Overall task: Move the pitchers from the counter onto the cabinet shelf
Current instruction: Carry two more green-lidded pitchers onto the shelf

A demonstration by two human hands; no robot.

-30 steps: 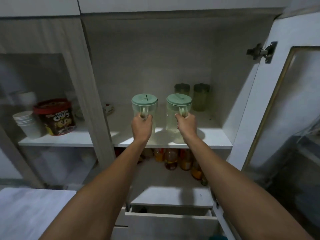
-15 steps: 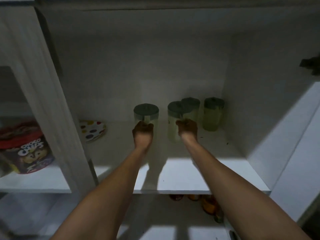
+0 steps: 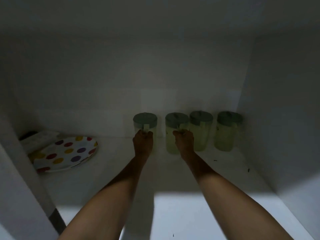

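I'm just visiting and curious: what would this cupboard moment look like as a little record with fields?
place: inside a dim cabinet, on its white shelf
pitchers: four, green-lidded, in a row at the back
left hand: gripping the handle of the leftmost pitcher
right hand: gripping the handle of the second pitcher
untouched: third pitcher, rightmost pitcher
also on shelf: polka-dot plate, far left
task status: all four on the shelf; two not yet released
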